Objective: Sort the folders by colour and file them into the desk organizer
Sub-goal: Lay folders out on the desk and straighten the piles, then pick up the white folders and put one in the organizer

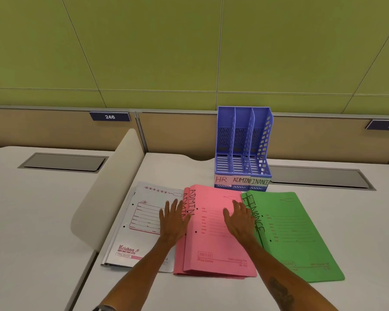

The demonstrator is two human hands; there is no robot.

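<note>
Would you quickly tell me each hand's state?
Left hand: open, flat on the white printed card folder.
Right hand: open, flat on the top pink card folder.

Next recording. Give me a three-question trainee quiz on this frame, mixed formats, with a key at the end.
1. True or false: the organizer already holds at least one folder.
2. Multiple choice: which label is on the front of the organizer's middle slot? A) HR B) ADMIN C) FINANCE
3. Fill in: the pile lying between the white folders and the green folders is ____.

Key: 1 false, all three slots are empty; 2 B; 3 pink, the pink folders.
</note>
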